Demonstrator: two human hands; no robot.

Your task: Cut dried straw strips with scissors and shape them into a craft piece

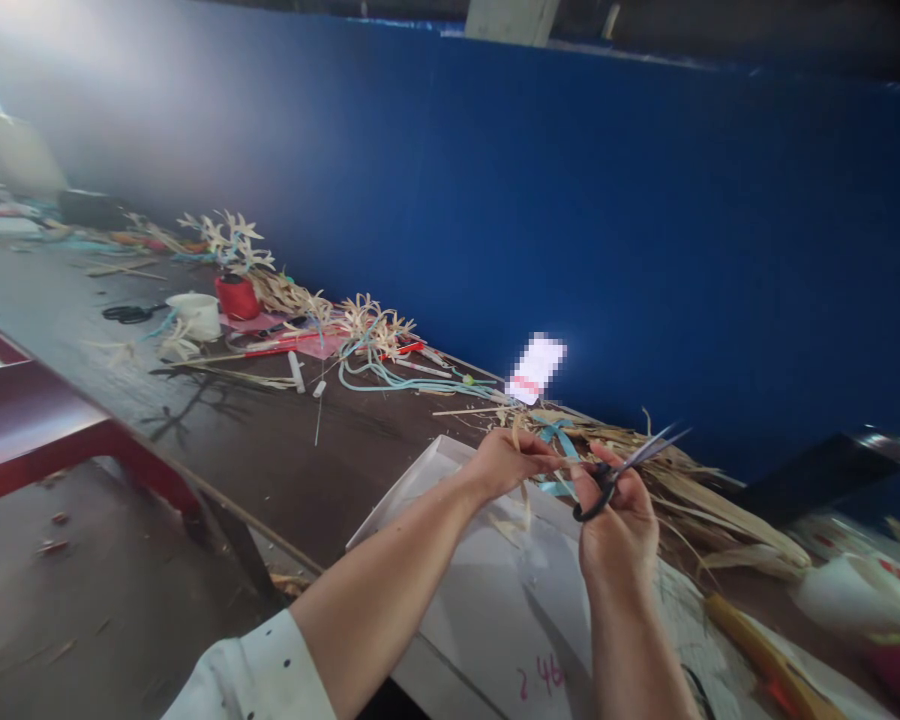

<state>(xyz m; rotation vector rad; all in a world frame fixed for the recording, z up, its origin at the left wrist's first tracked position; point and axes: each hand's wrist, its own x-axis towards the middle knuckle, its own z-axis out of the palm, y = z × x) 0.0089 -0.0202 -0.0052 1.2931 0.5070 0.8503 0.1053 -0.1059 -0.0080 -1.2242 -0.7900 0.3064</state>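
My left hand [506, 462] is closed in a pinch on a pale dried straw strip [523, 505] that curls down below the fingers. Just right of it, my right hand [619, 520] grips black-handled scissors [630, 462], their blades pointing up and right and slightly parted. Both hands hover over a white tray [420, 480] on the dark wooden table. A light blue ribbon [559, 437] lies among dried husks right behind the hands.
A heap of dried husks [690, 485] runs along the blue wall. Farther left lie straw flowers [229, 240], a red cup [237, 296], a white bowl [195, 313], another pair of black scissors [127, 313] and red pens. A red bench [37, 420] stands at left.
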